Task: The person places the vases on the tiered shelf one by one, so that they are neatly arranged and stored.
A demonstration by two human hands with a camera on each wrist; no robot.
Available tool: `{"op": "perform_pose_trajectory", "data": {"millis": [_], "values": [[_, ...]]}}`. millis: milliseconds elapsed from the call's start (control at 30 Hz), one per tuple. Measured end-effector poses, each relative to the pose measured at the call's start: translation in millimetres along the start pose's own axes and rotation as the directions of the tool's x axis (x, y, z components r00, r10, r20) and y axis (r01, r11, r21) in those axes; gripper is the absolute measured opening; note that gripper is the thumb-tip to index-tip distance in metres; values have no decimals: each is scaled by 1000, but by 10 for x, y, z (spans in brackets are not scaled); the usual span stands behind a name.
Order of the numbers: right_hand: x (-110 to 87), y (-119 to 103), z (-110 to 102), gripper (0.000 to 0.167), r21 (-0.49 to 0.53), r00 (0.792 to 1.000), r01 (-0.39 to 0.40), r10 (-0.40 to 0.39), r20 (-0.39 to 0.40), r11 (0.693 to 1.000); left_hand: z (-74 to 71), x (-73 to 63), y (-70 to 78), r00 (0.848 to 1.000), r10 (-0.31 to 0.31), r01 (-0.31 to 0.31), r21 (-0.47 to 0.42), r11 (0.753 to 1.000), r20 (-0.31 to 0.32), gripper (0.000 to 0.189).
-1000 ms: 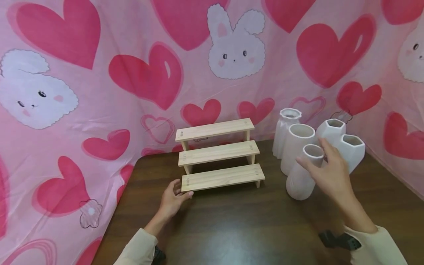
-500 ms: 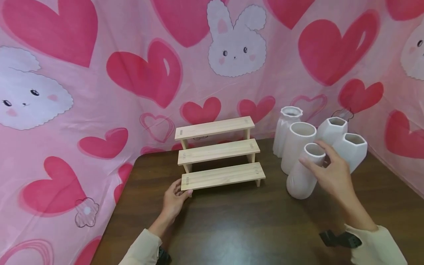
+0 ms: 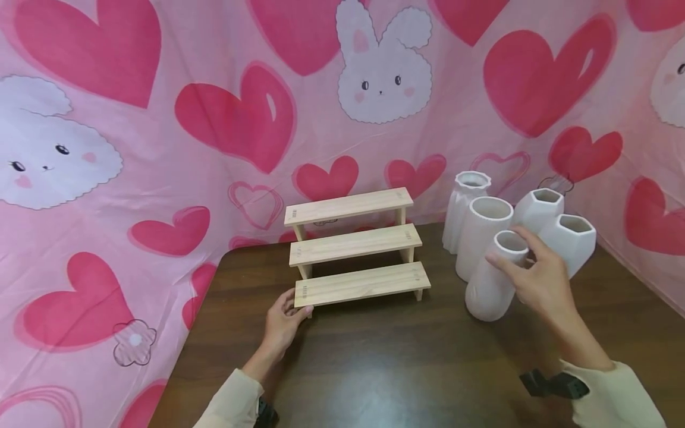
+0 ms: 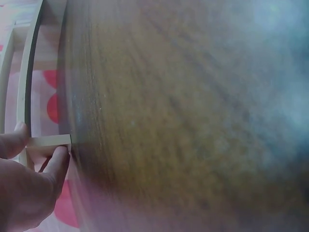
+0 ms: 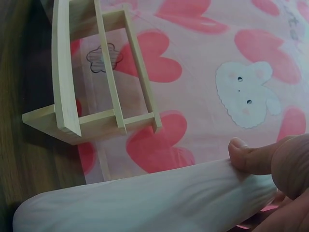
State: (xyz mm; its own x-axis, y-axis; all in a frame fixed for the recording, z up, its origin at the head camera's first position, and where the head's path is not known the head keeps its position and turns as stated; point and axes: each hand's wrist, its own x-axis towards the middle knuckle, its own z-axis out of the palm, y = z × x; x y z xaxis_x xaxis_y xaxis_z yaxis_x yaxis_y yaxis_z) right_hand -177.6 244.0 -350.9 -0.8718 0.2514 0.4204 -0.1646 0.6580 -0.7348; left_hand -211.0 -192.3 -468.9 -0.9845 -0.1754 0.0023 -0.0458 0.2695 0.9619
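A three-tier wooden display riser (image 3: 364,285) of pale planks stands on the dark table. My left hand (image 3: 282,324) holds the left end of its lowest step. In the left wrist view, the thumb lies on the plank's edge and the fingers (image 4: 59,164) are at the end support (image 4: 50,141). My right hand (image 3: 543,282) grips a slim white vase (image 3: 488,294) near its rim, thumb on the near side and fingers round the far side. That vase is the front one of a white group and leans slightly. Its smooth side fills the bottom of the right wrist view.
Behind the held vase stand a wider white cylinder vase (image 3: 481,238), a fluted one (image 3: 455,220) and two faceted ones, (image 3: 572,244) the nearer close by my right hand. A pink heart-and-rabbit cloth (image 3: 321,142) hangs behind the table (image 3: 369,356).
My right hand has closed from around the vase's rim onto its upper part. My left hand has settled more firmly on the riser's end. The view has shifted slightly.
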Motion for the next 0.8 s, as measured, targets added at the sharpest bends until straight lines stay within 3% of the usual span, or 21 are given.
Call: {"op": "perform_pose_trajectory", "data": {"millis": [233,467,800], "values": [[-31,-15,3,51,27,999,26,-25,-36,999,-5,6,8,1000,-3,3,-21,1000,18,63],[-114,-220,-29,53,86,1000,-4,1,30,996,-15,4,6,1000,-2,3,-33,999,21,62],[-150,-507,73,53,104,990,90,-101,100,990,-18,7,14,1000,-13,14,-35,999,27,61]]}}
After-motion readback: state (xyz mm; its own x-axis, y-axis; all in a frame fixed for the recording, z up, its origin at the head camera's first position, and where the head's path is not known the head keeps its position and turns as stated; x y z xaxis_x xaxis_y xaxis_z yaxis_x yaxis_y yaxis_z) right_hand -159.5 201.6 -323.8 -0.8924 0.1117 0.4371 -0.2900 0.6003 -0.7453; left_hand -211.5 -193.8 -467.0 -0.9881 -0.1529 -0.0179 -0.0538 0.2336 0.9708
